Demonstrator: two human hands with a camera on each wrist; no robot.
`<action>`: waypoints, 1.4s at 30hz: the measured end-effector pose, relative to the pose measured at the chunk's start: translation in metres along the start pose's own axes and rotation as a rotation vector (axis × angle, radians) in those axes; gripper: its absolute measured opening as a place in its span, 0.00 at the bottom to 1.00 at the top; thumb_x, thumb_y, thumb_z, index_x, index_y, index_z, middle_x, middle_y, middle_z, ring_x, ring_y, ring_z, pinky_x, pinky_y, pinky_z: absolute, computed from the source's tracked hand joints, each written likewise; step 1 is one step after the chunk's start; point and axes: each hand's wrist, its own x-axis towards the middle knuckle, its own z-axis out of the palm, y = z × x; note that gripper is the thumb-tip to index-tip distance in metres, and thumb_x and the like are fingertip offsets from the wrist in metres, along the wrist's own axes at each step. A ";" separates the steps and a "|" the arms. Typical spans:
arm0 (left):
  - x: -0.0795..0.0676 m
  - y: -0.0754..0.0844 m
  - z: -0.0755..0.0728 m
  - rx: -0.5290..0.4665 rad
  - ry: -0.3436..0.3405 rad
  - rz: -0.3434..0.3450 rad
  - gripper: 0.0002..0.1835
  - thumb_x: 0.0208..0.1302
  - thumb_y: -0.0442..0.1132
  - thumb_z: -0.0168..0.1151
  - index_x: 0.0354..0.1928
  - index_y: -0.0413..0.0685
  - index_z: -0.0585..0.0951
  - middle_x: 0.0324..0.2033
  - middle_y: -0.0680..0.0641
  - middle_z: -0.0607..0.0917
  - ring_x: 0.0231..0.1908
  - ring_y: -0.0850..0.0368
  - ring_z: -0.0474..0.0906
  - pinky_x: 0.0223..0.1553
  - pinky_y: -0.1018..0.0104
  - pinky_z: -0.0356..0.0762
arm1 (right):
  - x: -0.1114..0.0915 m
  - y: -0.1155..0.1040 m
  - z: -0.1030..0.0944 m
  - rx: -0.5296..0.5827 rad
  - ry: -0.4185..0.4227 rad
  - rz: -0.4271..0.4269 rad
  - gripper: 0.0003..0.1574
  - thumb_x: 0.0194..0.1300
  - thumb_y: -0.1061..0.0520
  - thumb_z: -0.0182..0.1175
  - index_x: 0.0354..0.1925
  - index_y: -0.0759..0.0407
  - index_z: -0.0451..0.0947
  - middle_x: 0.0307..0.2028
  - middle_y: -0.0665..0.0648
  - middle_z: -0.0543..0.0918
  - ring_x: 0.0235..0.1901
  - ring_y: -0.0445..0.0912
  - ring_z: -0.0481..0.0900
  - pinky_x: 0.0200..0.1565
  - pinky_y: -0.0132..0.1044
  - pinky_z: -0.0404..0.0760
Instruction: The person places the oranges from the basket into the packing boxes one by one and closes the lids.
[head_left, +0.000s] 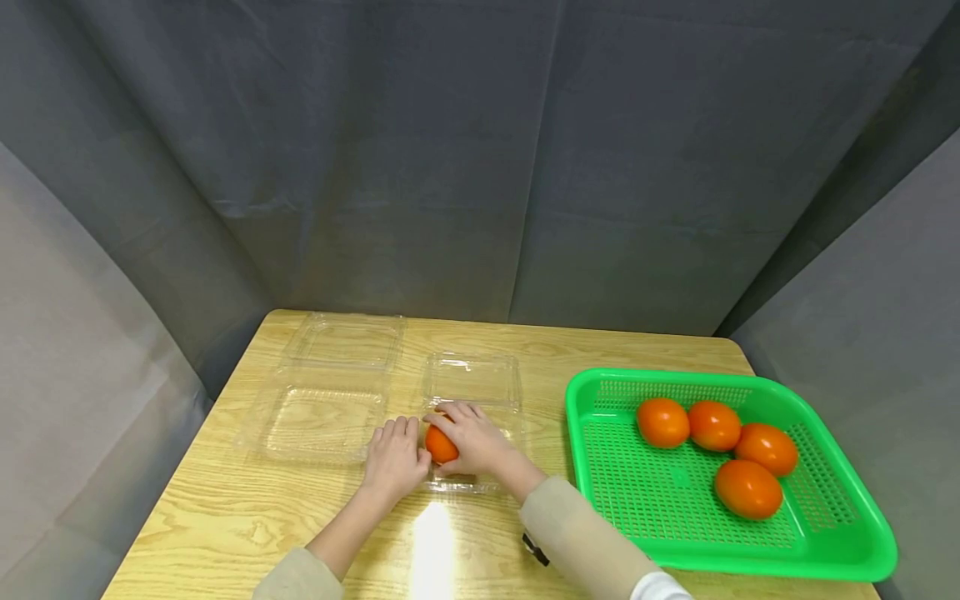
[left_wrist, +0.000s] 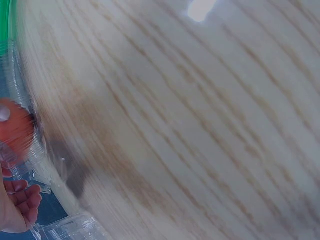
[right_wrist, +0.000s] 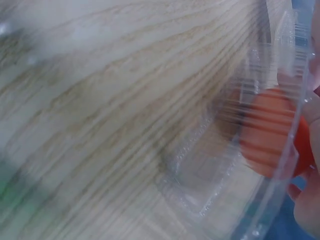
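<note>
My right hand (head_left: pixel 472 442) grips an orange-red tomato (head_left: pixel 440 445), fingers over its top and thumb at the near side. The tomato is low inside the base of a small clear plastic box (head_left: pixel 480 486), whose lid (head_left: pixel 474 379) lies opened back. In the right wrist view the tomato (right_wrist: pixel 267 132) shows through the ribbed clear wall. My left hand (head_left: pixel 395 458) holds the box's left edge, its thumb close to the tomato. Its curled fingers (left_wrist: pixel 25 202) show beside the clear plastic in the left wrist view.
Left of the hands lies a larger opened clear plastic box (head_left: pixel 326 421), its lid (head_left: pixel 347 340) toward the back. A green mesh basket (head_left: pixel 637 500) on the right holds several tomatoes (head_left: pixel 748 490). Grey curtains (head_left: pixel 450 167) stand around the wooden table (head_left: pixel 225 500).
</note>
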 end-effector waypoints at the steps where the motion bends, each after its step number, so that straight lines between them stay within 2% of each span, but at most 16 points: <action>1: 0.000 0.000 0.000 -0.003 0.000 0.000 0.16 0.49 0.44 0.53 0.38 0.41 0.72 0.29 0.47 0.73 0.32 0.51 0.69 0.35 0.60 0.66 | 0.000 0.000 -0.002 0.007 -0.008 -0.002 0.51 0.44 0.35 0.68 0.63 0.48 0.61 0.61 0.54 0.65 0.60 0.50 0.61 0.61 0.48 0.60; 11: 0.000 0.000 -0.001 0.001 -0.019 -0.003 0.18 0.50 0.46 0.55 0.39 0.41 0.72 0.30 0.47 0.74 0.33 0.51 0.69 0.36 0.60 0.67 | -0.006 0.006 -0.018 0.047 -0.038 -0.004 0.55 0.40 0.34 0.69 0.64 0.46 0.59 0.61 0.54 0.64 0.61 0.50 0.60 0.60 0.50 0.61; 19: 0.000 0.000 -0.001 -0.008 -0.028 -0.010 0.19 0.50 0.46 0.55 0.41 0.40 0.72 0.30 0.47 0.73 0.32 0.52 0.68 0.37 0.60 0.67 | -0.011 0.012 -0.032 0.116 -0.034 0.014 0.49 0.47 0.36 0.66 0.64 0.46 0.60 0.62 0.55 0.65 0.62 0.53 0.60 0.61 0.53 0.57; 26: -0.001 0.001 -0.002 -0.027 -0.034 -0.014 0.18 0.50 0.46 0.55 0.40 0.41 0.72 0.30 0.47 0.73 0.32 0.52 0.68 0.36 0.61 0.66 | -0.019 0.020 -0.058 0.150 0.041 0.029 0.42 0.54 0.41 0.63 0.63 0.52 0.62 0.60 0.57 0.66 0.60 0.55 0.63 0.60 0.54 0.59; 32: -0.001 0.001 -0.003 -0.042 -0.037 -0.022 0.17 0.50 0.45 0.54 0.39 0.41 0.72 0.30 0.48 0.72 0.32 0.53 0.67 0.37 0.60 0.66 | -0.030 0.033 -0.080 0.185 0.135 0.111 0.37 0.55 0.50 0.64 0.61 0.54 0.65 0.58 0.59 0.69 0.59 0.58 0.65 0.58 0.57 0.61; 38: -0.001 0.002 -0.005 -0.033 -0.038 -0.023 0.18 0.50 0.45 0.54 0.40 0.41 0.72 0.30 0.47 0.72 0.32 0.52 0.67 0.37 0.60 0.66 | -0.047 0.052 -0.097 0.161 0.212 0.182 0.35 0.56 0.52 0.64 0.60 0.54 0.65 0.56 0.59 0.71 0.56 0.57 0.68 0.54 0.56 0.66; 42: -0.001 0.002 -0.005 -0.028 -0.037 -0.020 0.18 0.50 0.45 0.54 0.40 0.41 0.72 0.30 0.47 0.72 0.32 0.52 0.67 0.37 0.60 0.66 | -0.060 0.065 -0.105 0.147 0.250 0.227 0.35 0.56 0.52 0.64 0.60 0.55 0.65 0.55 0.60 0.71 0.56 0.56 0.68 0.54 0.57 0.66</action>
